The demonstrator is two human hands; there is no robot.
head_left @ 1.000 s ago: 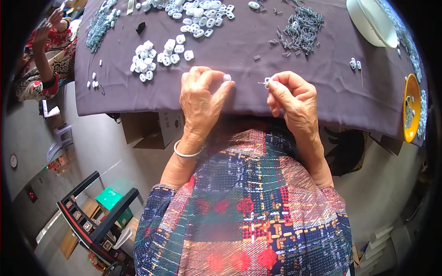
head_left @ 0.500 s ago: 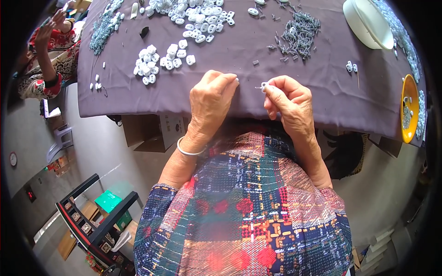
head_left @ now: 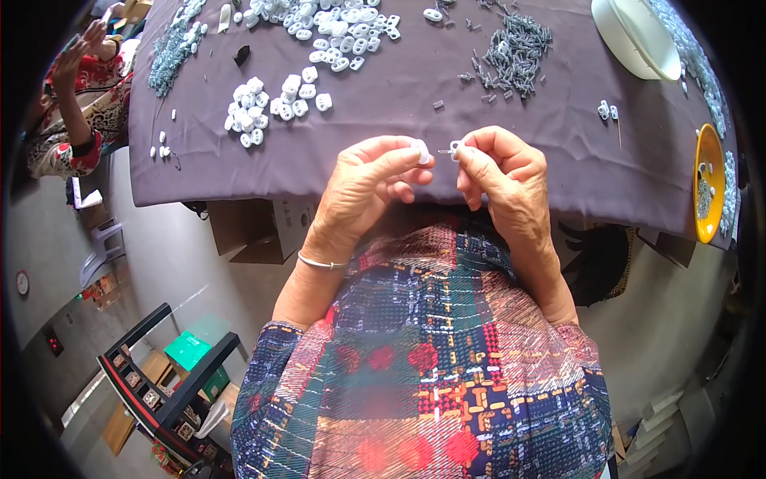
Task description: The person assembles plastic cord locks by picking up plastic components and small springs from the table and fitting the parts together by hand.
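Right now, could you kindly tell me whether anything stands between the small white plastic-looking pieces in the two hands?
Only a thin grey ridged rod juts from the right hand toward the white piece in the left hand; nothing else visible intervenes.

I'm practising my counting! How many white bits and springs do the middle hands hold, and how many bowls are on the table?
White bits held: 2, one in the left hand, one in the right hand
Spring held: 1
White bowl: 1
Yellow bowl: 1
Total: 5
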